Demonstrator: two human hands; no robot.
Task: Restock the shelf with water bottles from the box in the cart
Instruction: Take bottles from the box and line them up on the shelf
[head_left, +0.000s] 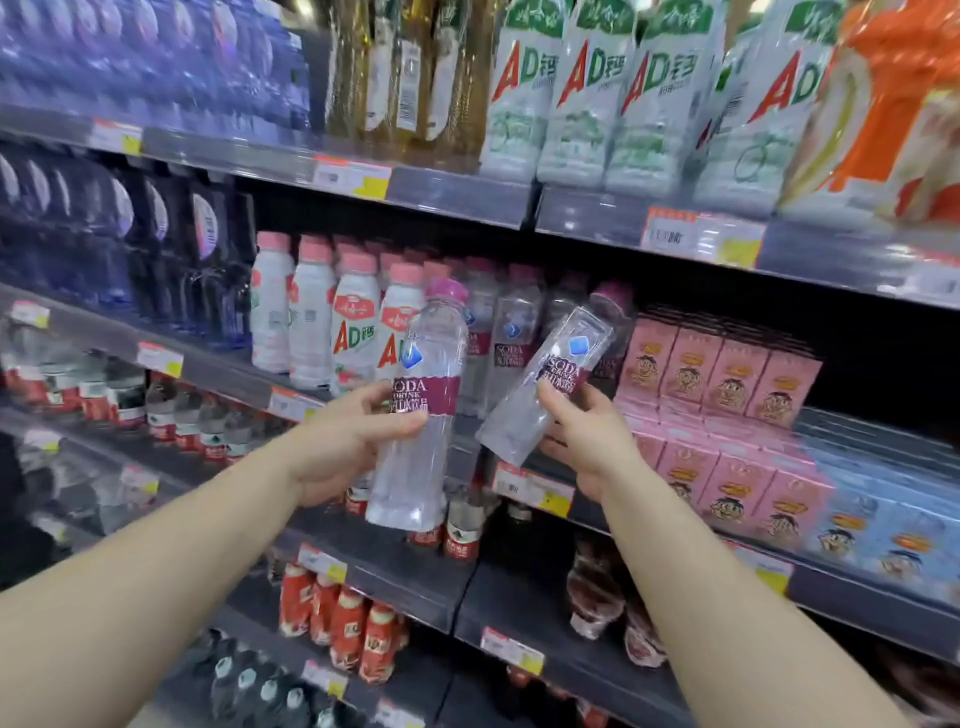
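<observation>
My left hand (343, 441) grips a clear soda water bottle (415, 457) with a magenta cap and label, held nearly upright in front of the shelf. My right hand (587, 436) holds a second identical bottle (524, 410), tilted with its cap up and to the right toward the shelf. Behind both bottles, several matching soda water bottles (511, 332) stand in a row on the middle shelf (234, 371). The box and the cart are out of view.
White AD bottles with pink caps (311, 317) stand left of the soda row, pink cartons (722, 384) to its right. Dark bottles (156, 244) fill the far left. Shelves above and below hold more drinks, with price tags (532, 488) along the edges.
</observation>
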